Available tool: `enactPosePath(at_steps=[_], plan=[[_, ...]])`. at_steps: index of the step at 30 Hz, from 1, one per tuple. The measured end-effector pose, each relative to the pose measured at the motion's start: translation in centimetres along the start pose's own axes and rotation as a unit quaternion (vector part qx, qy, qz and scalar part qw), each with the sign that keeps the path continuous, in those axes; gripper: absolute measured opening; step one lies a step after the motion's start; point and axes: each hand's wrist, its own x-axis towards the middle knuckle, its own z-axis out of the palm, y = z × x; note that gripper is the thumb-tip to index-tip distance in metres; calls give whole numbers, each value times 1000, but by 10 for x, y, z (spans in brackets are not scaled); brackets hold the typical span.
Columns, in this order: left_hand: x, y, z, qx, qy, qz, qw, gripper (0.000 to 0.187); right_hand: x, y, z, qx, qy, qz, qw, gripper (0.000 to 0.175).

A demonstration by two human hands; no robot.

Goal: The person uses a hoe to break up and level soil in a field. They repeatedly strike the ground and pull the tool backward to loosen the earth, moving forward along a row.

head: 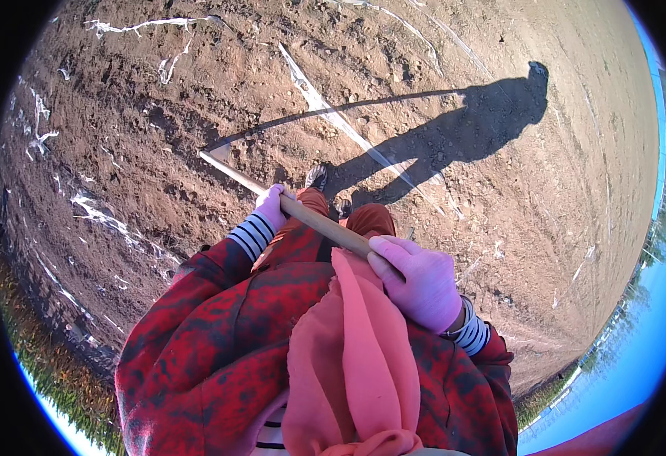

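A long-handled hoe slants across my body, its wooden handle (324, 225) running from the right at my waist to the ground ahead on the left. My left hand (273, 206) is wrapped around the middle of the handle. Near the upper end, close to my chest, my right hand (421, 279) grips it with the thumb along the wood. The pale blade (220, 151) is at the far end, at or just over the loose brown soil (213, 211). Whether it touches the soil cannot be told.
A long strip of torn white plastic film (333, 117) lies ahead of my shoes (316, 176). More film scraps (105, 216) are scattered on the left. My shadow (469, 125) falls ahead to the right. A pink scarf (361, 353) hangs down my front, below the handle's end.
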Motion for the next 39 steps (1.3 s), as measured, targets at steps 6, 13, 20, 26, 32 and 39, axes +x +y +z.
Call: enactPosePath(at_steps=[6, 13, 20, 26, 32, 39], plan=[[19, 16, 15, -69, -37, 77, 994, 9, 44, 2, -20, -21, -5, -91, 996, 19], [17, 53, 43, -102, -93, 158, 978, 10, 116, 4, -55, -36, -75, -275, 958, 20], [15, 74, 85, -153, -54, 151, 975, 8, 177, 43, -70, -71, -128, -356, 923, 13], [65, 83, 95, -144, -49, 134, 979, 11, 211, 83, -80, -91, -105, -333, 933, 11], [74, 101, 115, -133, -15, 88, 987, 13, 234, 93, -90, -60, -99, -275, 954, 15], [142, 114, 99, -84, 49, 76, 992, 15, 255, 100, -107, -262, -230, -76, 934, 22]])
